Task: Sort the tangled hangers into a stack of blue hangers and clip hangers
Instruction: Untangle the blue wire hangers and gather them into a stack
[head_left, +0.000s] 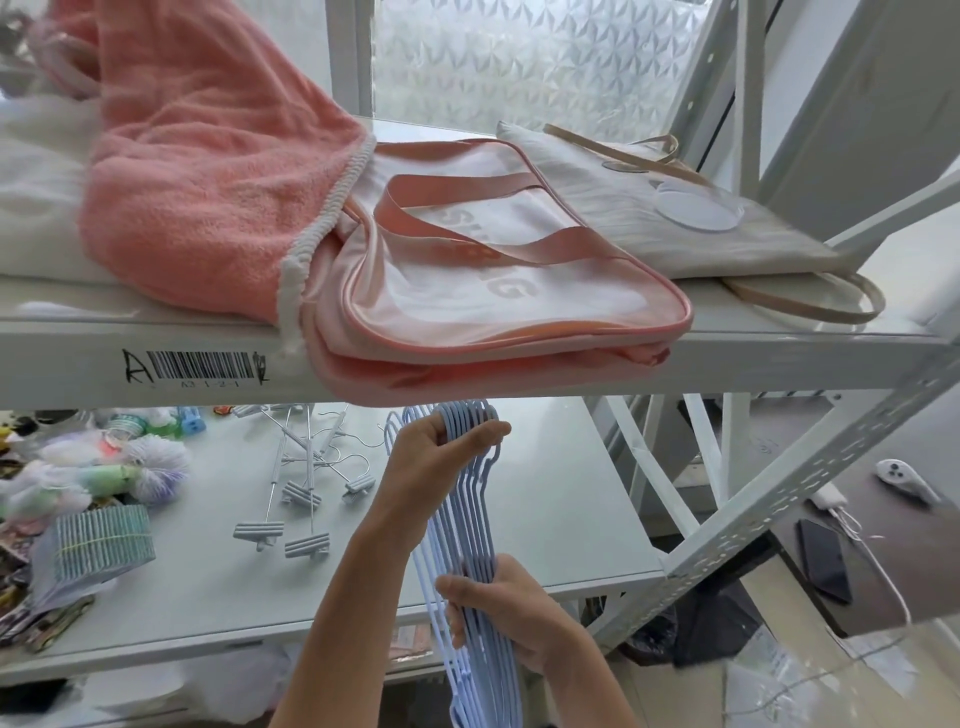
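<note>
Below the front edge of the upper shelf (519, 374), both hands hold a bundle of blue hangers (470, 525) upright, the hangers pressed flat together with their hooks at the top. The left hand (431, 457) has its fingers (467, 434) closed around the bundle just under the hooks, and the right hand (511, 618) has its fingers closed around the lower part, where the shoulders of the hangers fan out toward the bottom of the view. The bundle hangs in front of the right front part of the lower shelf (545, 530), not touching it.

On the lower shelf, towards its middle, lie the clip hangers (306, 499): grey clips on thin metal rods, crossed over one another in a loose heap. Near the shelf's left edge sit a ribbed light-blue basket (101, 540) and fluffy pale toys (150, 467).

On the upper shelf a pink towel (208, 197) lies over the left side, its edge touching a pink-trimmed bag (467, 270) that overhangs the front edge. A cream bag (675, 208) lies towards the right rear corner.
</note>
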